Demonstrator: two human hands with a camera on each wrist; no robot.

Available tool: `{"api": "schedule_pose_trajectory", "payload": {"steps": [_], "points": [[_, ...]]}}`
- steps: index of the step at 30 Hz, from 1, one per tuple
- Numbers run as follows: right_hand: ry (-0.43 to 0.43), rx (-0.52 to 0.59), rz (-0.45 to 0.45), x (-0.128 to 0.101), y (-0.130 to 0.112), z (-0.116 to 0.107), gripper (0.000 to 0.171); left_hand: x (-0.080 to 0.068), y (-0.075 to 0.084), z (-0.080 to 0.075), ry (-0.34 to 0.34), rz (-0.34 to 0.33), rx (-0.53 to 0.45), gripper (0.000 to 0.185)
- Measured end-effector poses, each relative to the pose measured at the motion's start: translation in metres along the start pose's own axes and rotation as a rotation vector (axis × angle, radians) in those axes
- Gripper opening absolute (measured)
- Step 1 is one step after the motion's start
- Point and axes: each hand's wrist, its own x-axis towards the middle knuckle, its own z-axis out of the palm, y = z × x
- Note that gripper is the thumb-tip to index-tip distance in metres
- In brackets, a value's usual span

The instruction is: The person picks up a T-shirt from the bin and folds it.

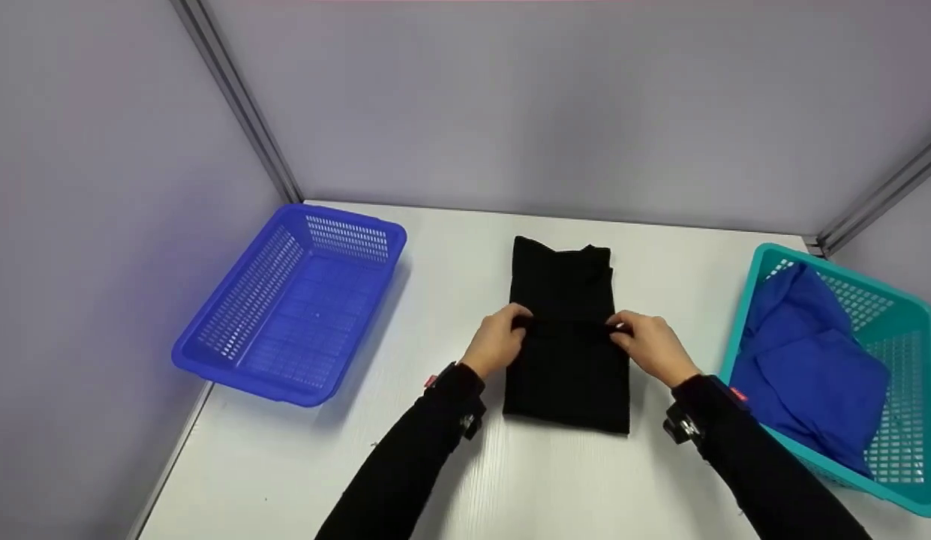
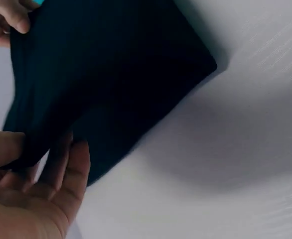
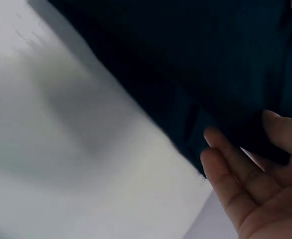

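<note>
Both hands, left and right, pinch a fold across the black garment lying between the blue basket and teal basket; matching edges evenly should keep it neat.

Bare hands emerge from long black sleeves, each wrist strapped with a small red-tagged device.

Both arms in black sleeves reach forward, left hand and right hand level, fingers curled in a pinching grip.
</note>
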Motion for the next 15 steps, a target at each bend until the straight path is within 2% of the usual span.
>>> {"api": "schedule_pose_trajectory", "payload": {"steps": [3, 6, 9, 11, 15], "points": [[0.004, -0.02, 0.024, -0.002, 0.003, 0.009, 0.028, 0.0, -0.008, 0.005, 0.023, -0.031, 0.058, 0.043], [0.007, -0.067, -0.015, -0.01, 0.005, 0.018, 0.03, -0.006, -0.017, 0.01, 0.032, 0.021, 0.193, 0.043], [0.011, -0.112, -0.126, -0.023, 0.007, 0.03, 0.029, -0.018, -0.026, 0.013, 0.001, 0.145, 0.344, 0.029], [0.017, -0.146, -0.225, -0.034, 0.008, 0.039, 0.028, -0.028, -0.033, 0.016, -0.048, 0.253, 0.449, 0.02], [0.032, -0.252, -0.423, -0.058, 0.015, 0.055, 0.031, -0.047, -0.047, 0.02, -0.133, 0.484, 0.642, 0.018]]}}
